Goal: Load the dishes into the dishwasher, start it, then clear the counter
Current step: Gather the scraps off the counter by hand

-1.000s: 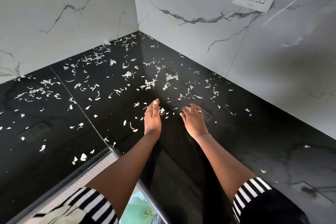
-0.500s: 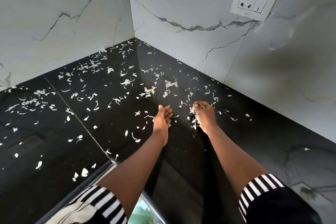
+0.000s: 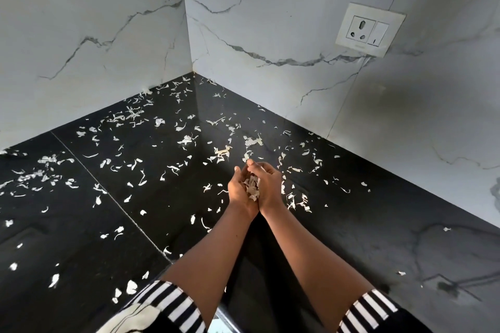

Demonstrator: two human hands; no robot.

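White scraps lie scattered over the glossy black counter, thickest toward the back corner and the left side. My left hand and my right hand are pressed together, palms up, just above the counter's middle. They cup a small heap of gathered scraps between them, with the fingers of both curled in around it. More loose scraps lie on the counter just right of my right hand.
White marble walls meet at the back corner. A white socket and switch plate is on the right wall. A thin seam runs diagonally across the counter. The counter's front edge shows between my forearms.
Both hands lay on the counter among the scraps. They rose, the right gripping scraps, and now meet side by side, cupping the heap together.
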